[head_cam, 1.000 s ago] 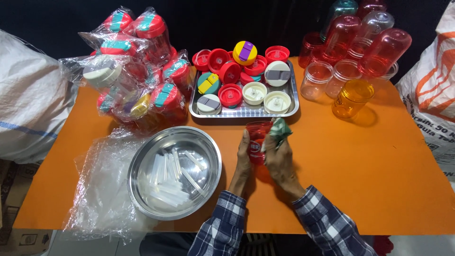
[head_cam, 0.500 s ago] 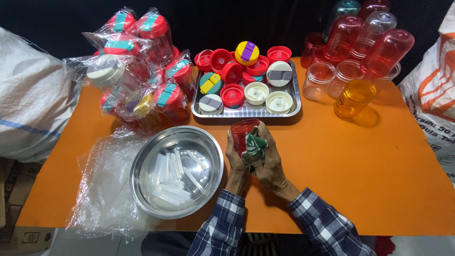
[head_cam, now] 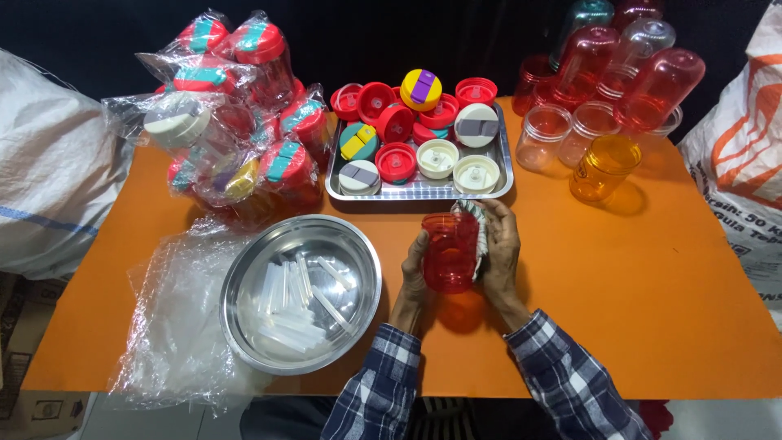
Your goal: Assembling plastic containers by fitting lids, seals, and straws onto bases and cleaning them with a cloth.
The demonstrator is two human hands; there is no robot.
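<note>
Fingers of the left hand [head_cam: 414, 273] and the right hand [head_cam: 498, 253] clasp a red transparent jar [head_cam: 450, 251] from both sides, the right also pressing a cloth [head_cam: 477, 222] against it, just above the orange table [head_cam: 652, 269], lid tray [head_cam: 419, 191] beyond, steel bowl [head_cam: 244, 269] leftward.

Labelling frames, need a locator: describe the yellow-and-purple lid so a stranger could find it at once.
Start at the steel tray at the far middle of the orange table, just beyond the person's hands. The lid rides on top of the red lids along the tray's back edge, near its centre. It is the only bright yellow one with a purple flap; its neighbours are red, cream, grey or teal.
</note>
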